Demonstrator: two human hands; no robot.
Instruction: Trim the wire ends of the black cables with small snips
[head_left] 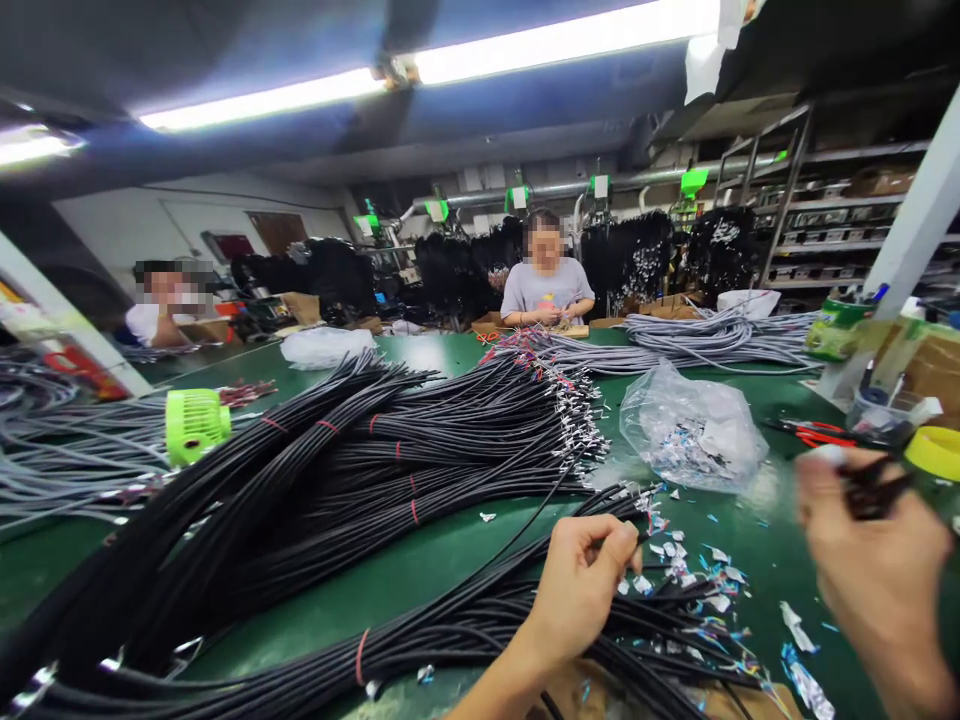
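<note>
My left hand (581, 580) is closed in a pinch over the near bundle of black cables (420, 625), seemingly on one black cable whose held part the fingers mostly hide. Stripped ends with thin coloured wires (739, 650) fan out at the right of this bundle. My right hand (874, 560), smeared by motion, is raised at the right, apart from the cables. Its fingers are wrapped round a dark hand tool (877, 487), too blurred to name closer. Something white covers the thumb tip. Scraps of foil and blue film (806, 680) lie between the hands.
A larger black cable pile (322, 490) crosses the green table (442, 570). Beyond are a clear bag of scraps (694, 425), red-handled scissors (821, 435), a green fan (196, 427) and grey cables (675, 340). One person (546, 285) sits opposite, another (161, 315) at left.
</note>
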